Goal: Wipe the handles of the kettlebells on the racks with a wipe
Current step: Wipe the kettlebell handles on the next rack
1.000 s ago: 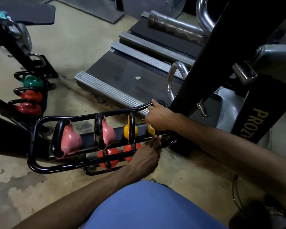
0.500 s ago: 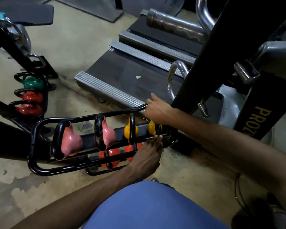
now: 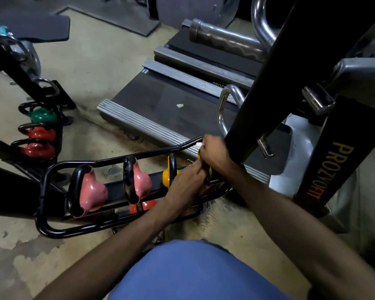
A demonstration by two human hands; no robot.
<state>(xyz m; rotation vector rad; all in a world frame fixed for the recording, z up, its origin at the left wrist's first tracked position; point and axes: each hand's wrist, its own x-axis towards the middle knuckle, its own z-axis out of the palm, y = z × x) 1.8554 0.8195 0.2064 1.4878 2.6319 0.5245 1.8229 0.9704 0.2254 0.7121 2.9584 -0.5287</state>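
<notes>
A black tubular rack (image 3: 52,228) on the floor holds two pink kettlebells (image 3: 91,191) (image 3: 142,184) and a yellow kettlebell (image 3: 168,174), each with a black handle. A second yellow kettlebell (image 3: 199,154) at the rack's right end is mostly hidden by my hands. My right hand (image 3: 214,153) is closed over that kettlebell's handle with a white wipe (image 3: 198,144) showing at its fingers. My left hand (image 3: 185,185) reaches up against the same kettlebell from below; I cannot see whether it grips it. Red kettlebells (image 3: 143,205) sit on the lower tier.
A second rack at the left holds a green kettlebell (image 3: 42,114) and two red ones (image 3: 40,134) (image 3: 36,149). A treadmill deck (image 3: 160,105) lies just behind the rack. A black machine column (image 3: 262,83) with chrome handles stands at the right. My blue-clad knee (image 3: 193,271) is below.
My left hand has risen from the rack's lower rail to the right-end yellow kettlebell. My right hand has shifted slightly over its handle, and the white wipe now shows at its fingers.
</notes>
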